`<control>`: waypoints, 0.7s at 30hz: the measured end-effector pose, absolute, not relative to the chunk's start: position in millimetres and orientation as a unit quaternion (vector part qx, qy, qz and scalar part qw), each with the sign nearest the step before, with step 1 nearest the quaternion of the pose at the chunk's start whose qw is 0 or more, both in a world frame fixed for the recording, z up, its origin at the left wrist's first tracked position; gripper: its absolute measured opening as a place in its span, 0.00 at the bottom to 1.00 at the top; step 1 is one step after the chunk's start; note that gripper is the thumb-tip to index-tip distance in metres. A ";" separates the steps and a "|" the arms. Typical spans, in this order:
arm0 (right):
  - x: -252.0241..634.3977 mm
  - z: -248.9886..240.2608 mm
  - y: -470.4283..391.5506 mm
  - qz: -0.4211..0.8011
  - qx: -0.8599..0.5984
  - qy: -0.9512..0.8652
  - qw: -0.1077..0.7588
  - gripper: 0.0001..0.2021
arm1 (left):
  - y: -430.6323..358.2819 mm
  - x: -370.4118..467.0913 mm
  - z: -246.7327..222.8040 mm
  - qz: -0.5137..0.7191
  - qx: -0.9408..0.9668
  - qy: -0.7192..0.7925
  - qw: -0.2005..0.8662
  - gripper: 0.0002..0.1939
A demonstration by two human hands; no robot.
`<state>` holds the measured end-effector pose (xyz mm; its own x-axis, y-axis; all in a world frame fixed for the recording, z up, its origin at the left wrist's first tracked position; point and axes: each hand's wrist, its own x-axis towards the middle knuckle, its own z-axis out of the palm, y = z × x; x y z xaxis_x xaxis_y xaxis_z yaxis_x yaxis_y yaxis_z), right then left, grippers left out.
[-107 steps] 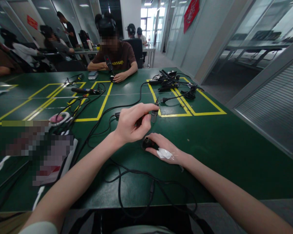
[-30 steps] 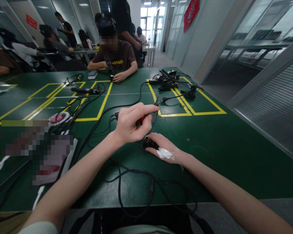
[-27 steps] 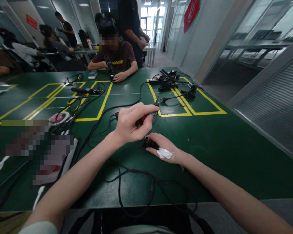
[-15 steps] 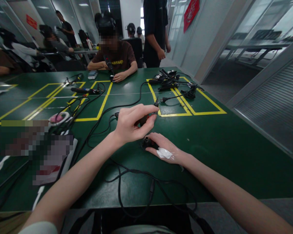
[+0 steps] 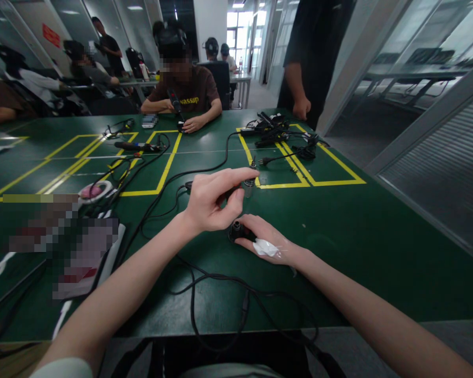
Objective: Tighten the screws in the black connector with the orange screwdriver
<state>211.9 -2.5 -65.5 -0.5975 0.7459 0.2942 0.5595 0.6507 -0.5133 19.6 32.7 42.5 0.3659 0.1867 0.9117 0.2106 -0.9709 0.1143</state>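
My left hand (image 5: 216, 199) is above the middle of the table, fingers curled and index finger stretched out. It holds a small metal piece (image 5: 250, 181) with a thin pointed tip that stands upright at the index fingertip; the other fingers' grip is partly hidden. Just below, my right hand (image 5: 262, 236) wraps round a black tool (image 5: 236, 230), probably an electric screwdriver, whose round metal nose points up at me. The rest of its body is hidden by the hand. White tape (image 5: 266, 248) is stuck near my right wrist.
Black cables (image 5: 220, 275) loop over the green table (image 5: 358, 252). Several black tools and cords (image 5: 274, 128) lie in a heap at the back right. Blurred flat items (image 5: 86, 257) and a tape roll (image 5: 108, 185) sit left. A co-worker (image 5: 189, 94) works opposite.
My left thumb has drawn back from the pointed piece, while the index finger stays stretched along it. My right hand has not moved. A standing person behind the table has come closer, to the right.
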 end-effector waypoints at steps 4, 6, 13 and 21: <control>211.8 -65.2 -2.4 0.190 -0.378 -0.872 0.247 0.13 | 31.5 21.8 40.8 -0.561 -0.819 -0.124 0.014 0.12; 212.0 -64.6 -2.6 0.192 -0.379 -0.871 0.245 0.14 | 31.1 22.6 40.5 -0.563 -0.817 -0.125 0.014 0.11; 212.2 -64.3 -2.8 0.197 -0.380 -0.870 0.244 0.14 | 29.9 23.7 43.9 -0.568 -0.810 -0.143 0.028 0.06; 212.1 -63.3 -2.3 0.196 -0.379 -0.871 0.242 0.13 | 34.2 23.0 41.2 -0.570 -0.811 -0.125 0.040 0.04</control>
<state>212.1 -2.3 -63.3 -0.5955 0.7558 0.2724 0.5661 0.6353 -0.5253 23.0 34.2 41.2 0.3197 0.1567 0.9345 0.2481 -0.9657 0.0770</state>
